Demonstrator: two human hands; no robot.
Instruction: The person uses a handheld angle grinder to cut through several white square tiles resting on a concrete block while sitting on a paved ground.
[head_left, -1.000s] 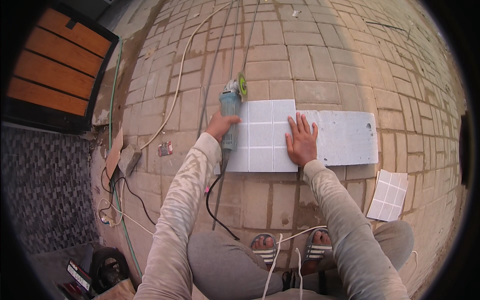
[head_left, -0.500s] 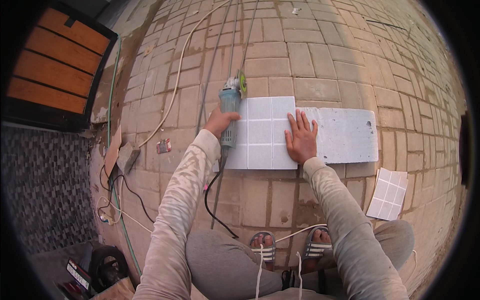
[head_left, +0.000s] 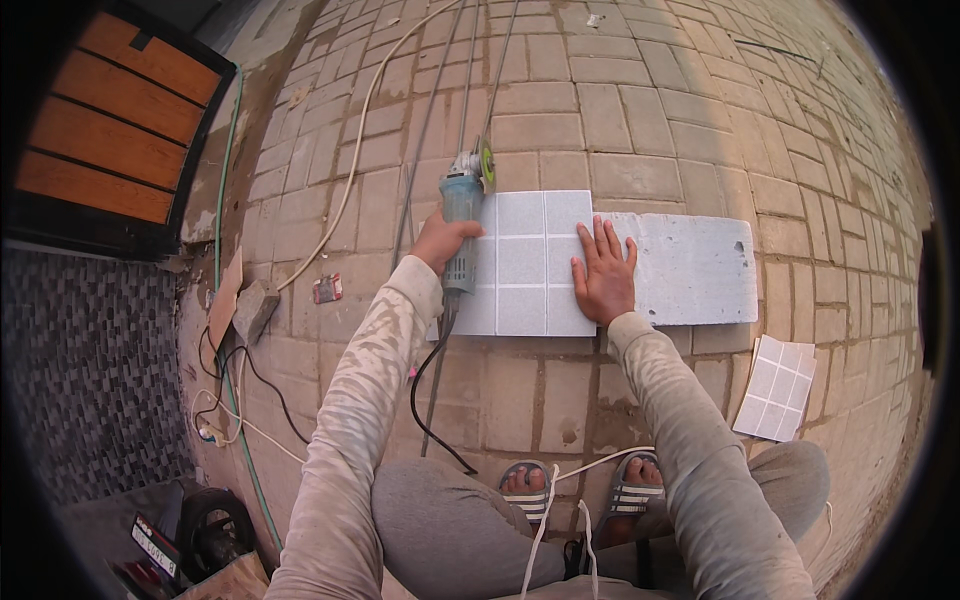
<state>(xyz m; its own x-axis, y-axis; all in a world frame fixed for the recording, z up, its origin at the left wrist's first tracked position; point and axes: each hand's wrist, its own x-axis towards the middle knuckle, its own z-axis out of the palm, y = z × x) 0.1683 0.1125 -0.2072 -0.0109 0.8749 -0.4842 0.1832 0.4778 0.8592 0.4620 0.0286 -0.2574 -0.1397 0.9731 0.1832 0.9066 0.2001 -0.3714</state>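
My left hand point(head_left: 440, 243) is wrapped round the body of a teal angle grinder point(head_left: 461, 205), its green disc point(head_left: 487, 166) pointing away from me beyond the tile's far left corner. Under and beside the grinder lies a light grey tile point(head_left: 521, 263) marked with white lines in a grid. Flat on the tile's right edge rests my right hand point(head_left: 606, 275), fingers stretched and slightly spread. The tile lies over a pale, pitted block point(head_left: 695, 270) that extends to the right. A black cord point(head_left: 425, 400) runs from the grinder back toward my feet.
Several cut grid-pattern tile pieces point(head_left: 775, 388) lie at right on the paving point(head_left: 540, 395). Long thin rods point(head_left: 466, 80) and a cream hose point(head_left: 362, 150) stretch ahead. At left are a grey stone chunk point(head_left: 256, 312), a small red packet point(head_left: 327, 289), a green hose point(head_left: 220, 200) and tangled cables.
The grinder, tile and both hands look almost unmoved. The white drawstrings hanging over my lap have swung to the right and left of where they hung.
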